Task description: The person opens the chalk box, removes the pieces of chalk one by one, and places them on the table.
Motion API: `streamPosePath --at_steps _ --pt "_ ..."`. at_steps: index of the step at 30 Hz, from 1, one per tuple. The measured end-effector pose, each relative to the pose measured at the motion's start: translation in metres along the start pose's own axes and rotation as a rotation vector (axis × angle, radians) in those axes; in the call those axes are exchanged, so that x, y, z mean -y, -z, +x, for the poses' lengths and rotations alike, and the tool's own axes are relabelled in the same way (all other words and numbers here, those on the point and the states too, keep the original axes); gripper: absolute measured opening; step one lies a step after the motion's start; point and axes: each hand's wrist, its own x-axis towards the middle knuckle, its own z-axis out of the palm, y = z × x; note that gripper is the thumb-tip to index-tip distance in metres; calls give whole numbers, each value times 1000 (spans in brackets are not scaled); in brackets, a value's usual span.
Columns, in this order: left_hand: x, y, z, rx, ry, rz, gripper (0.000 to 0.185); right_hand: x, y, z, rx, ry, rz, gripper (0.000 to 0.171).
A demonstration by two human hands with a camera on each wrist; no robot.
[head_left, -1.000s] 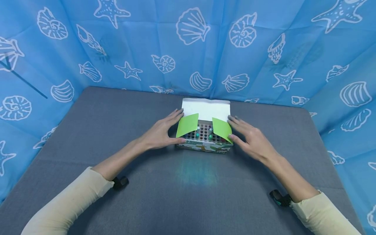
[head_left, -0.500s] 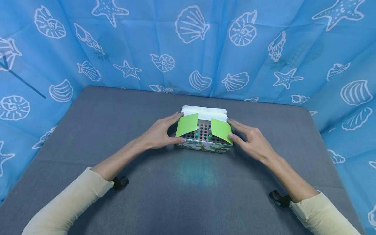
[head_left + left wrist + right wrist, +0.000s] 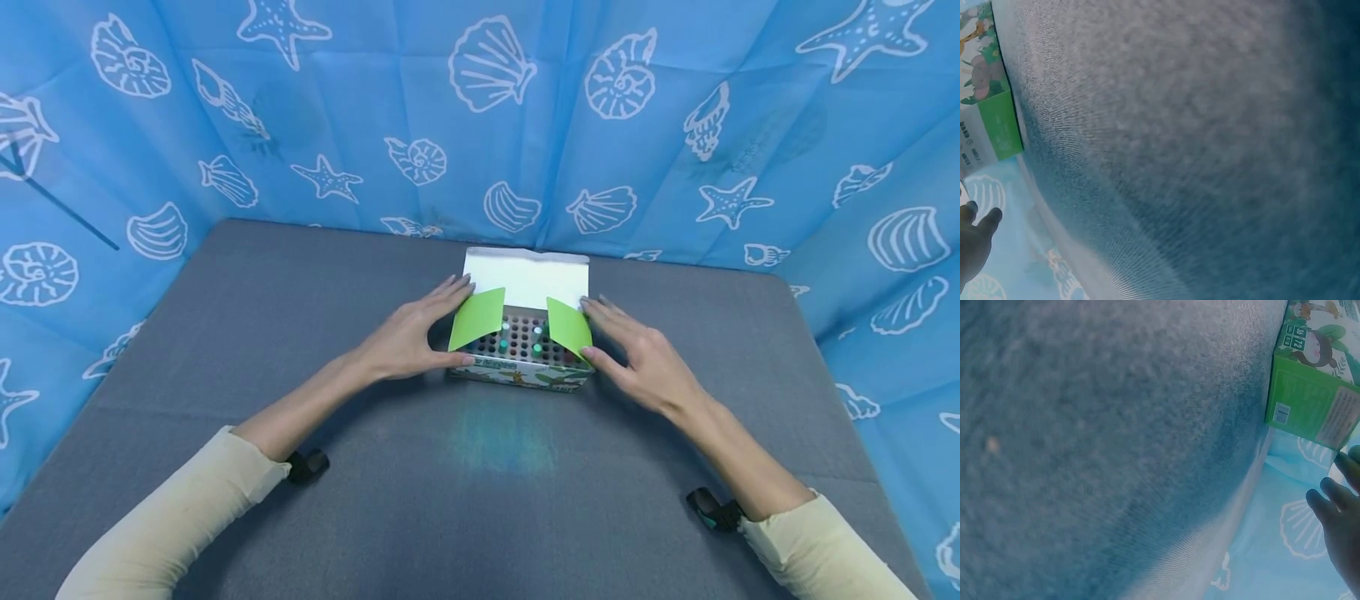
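A small cardboard box (image 3: 517,377) with animal pictures stands on the grey table in the head view. Its white lid (image 3: 525,277) is raised at the back. Two green side flaps, the left flap (image 3: 478,318) and the right flap (image 3: 569,325), slant over the opening. Between them shows a tray of round holes (image 3: 521,327) with several capped pens or similar sticks, among them a green cap (image 3: 537,349). My left hand (image 3: 412,335) touches the box's left side, thumb at the front corner, fingers by the lid. My right hand (image 3: 640,354) touches the right side, fingers spread by the right flap.
The grey tabletop (image 3: 480,500) reaches toward me in front of the box. A blue curtain (image 3: 420,100) with white shells hangs behind and at the sides. In the right wrist view, the box's green end (image 3: 1304,400) carries a barcode label.
The lid showed as a shorter strip half a second ago and now stands taller again. The right flap has lifted slightly. Both hands stay at the box's sides with only small finger shifts.
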Motion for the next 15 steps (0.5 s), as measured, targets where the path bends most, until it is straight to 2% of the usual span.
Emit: streamPosePath --at_steps 4,11,15 --pt "-2 2 1 -5 -22 5 99 3 1 0 -12 18 2 68" --pt "-8 6 3 -22 14 28 90 9 1 3 -42 64 -32 75" --pt "-10 9 4 -47 -24 3 87 8 2 2 -74 81 -18 76"
